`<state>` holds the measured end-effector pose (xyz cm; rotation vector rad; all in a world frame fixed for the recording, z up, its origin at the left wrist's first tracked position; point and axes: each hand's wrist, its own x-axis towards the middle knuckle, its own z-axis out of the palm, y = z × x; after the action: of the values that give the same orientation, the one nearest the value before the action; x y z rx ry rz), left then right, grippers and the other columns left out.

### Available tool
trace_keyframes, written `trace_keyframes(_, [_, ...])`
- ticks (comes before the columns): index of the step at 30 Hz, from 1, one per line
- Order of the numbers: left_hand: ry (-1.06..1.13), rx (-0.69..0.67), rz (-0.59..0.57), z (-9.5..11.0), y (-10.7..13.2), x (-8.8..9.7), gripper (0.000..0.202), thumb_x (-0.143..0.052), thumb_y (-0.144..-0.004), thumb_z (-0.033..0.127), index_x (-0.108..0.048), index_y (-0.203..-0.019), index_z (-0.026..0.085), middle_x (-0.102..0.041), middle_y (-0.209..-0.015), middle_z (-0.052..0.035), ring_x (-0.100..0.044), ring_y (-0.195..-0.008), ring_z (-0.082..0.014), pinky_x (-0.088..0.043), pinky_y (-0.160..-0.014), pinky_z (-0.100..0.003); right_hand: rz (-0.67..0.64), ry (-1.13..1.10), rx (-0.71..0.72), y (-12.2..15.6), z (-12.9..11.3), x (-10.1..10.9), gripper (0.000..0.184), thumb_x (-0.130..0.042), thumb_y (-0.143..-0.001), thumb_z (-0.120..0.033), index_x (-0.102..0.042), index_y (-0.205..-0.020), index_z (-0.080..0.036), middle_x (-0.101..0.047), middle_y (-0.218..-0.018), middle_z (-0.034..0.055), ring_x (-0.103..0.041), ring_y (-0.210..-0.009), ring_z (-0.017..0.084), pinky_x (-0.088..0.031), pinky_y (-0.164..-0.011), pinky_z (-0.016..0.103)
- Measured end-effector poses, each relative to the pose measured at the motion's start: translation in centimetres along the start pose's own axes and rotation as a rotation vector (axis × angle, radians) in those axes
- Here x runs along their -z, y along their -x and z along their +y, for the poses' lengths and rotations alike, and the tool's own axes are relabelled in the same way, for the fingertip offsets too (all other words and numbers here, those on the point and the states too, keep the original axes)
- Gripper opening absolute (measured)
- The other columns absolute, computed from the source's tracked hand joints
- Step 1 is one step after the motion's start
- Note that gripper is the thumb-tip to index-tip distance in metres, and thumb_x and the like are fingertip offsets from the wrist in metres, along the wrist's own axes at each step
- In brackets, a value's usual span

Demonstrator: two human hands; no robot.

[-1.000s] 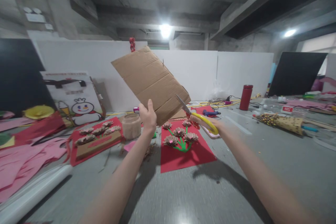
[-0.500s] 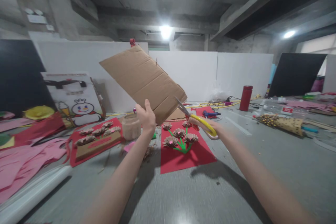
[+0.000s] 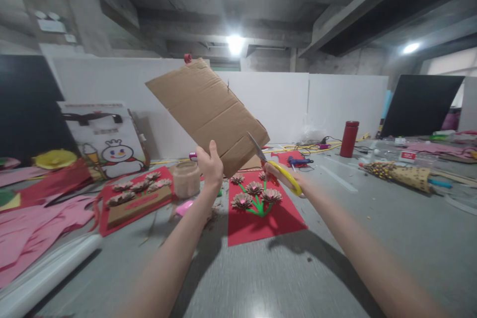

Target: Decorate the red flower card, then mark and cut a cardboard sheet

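Observation:
A tilted sheet of brown cardboard [image 3: 204, 104] is held up in the air by my left hand [image 3: 211, 164], with the thumb on its near face and the fingers hidden behind. My right hand [image 3: 278, 176] grips yellow-handled scissors [image 3: 281, 174], whose blade lies across the cardboard's lower right part. Below, on the grey surface, lies a red sheet [image 3: 257, 231] with brown cardboard flowers [image 3: 254, 188] and green stems. A second red panel [image 3: 112, 228] with similar flowers and a cardboard strip lies to the left, beside a round tan container [image 3: 186, 181].
A blue glue gun [image 3: 300, 160] lies behind my right hand. Further right stand a red bottle [image 3: 349, 139] and a wrapped cone-shaped bundle [image 3: 406, 175]. Pink sheets [image 3: 33, 233], a clear plastic roll [image 3: 48, 273] and a snowman-printed box [image 3: 104, 139] occupy the left. White panels [image 3: 276, 104] line the back.
The cardboard and my left hand have shifted slightly to the right. The scissors have tilted a little steeper, with their handles moving slightly left.

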<state>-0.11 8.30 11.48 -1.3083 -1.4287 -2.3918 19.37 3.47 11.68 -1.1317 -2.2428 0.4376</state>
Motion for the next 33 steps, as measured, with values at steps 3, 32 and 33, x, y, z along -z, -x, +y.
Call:
trace_keyframes(3, [-0.015, -0.001, -0.006, 0.2, -0.1, 0.2, 0.030, -0.042, -0.077, 0.038, -0.025, -0.058, 0.021, -0.027, -0.057, 0.0056, -0.029, -0.054, -0.0103, -0.028, -0.055, -0.026, -0.001, -0.042, -0.037, 0.0, -0.2, -0.2, 0.041, -0.016, -0.079, -0.050, -0.037, -0.062, -0.019, -0.042, -0.058, 0.0002, -0.037, -0.051, 0.012, -0.031, -0.050, 0.026])
trace_keyframes(32, [-0.009, -0.022, -0.046, -0.3, -1.0, 0.4, 0.031, -0.043, -0.077, 0.038, -0.026, -0.057, 0.021, -0.026, -0.056, 0.0056, -0.027, -0.053, -0.0099, -0.027, -0.053, -0.026, 0.082, 0.215, -0.065, -1.9, 1.6, -1.3, 0.042, -0.014, -0.079, -0.051, -0.024, -0.055, -0.019, -0.032, -0.050, -0.0022, -0.028, -0.045, 0.009, -0.024, -0.045, 0.024])
trace_keyframes(33, [-0.004, -0.027, -0.046, -0.3, -1.0, 0.4, 0.032, -0.043, -0.076, 0.040, -0.026, -0.057, 0.021, -0.026, -0.056, 0.0055, -0.026, -0.053, -0.0099, -0.027, -0.053, -0.026, 0.080, 0.216, -0.060, -1.8, 1.4, -1.2, 0.042, -0.014, -0.079, -0.051, -0.025, -0.055, -0.019, -0.032, -0.050, -0.0021, -0.029, -0.045, 0.009, -0.024, -0.045, 0.023])
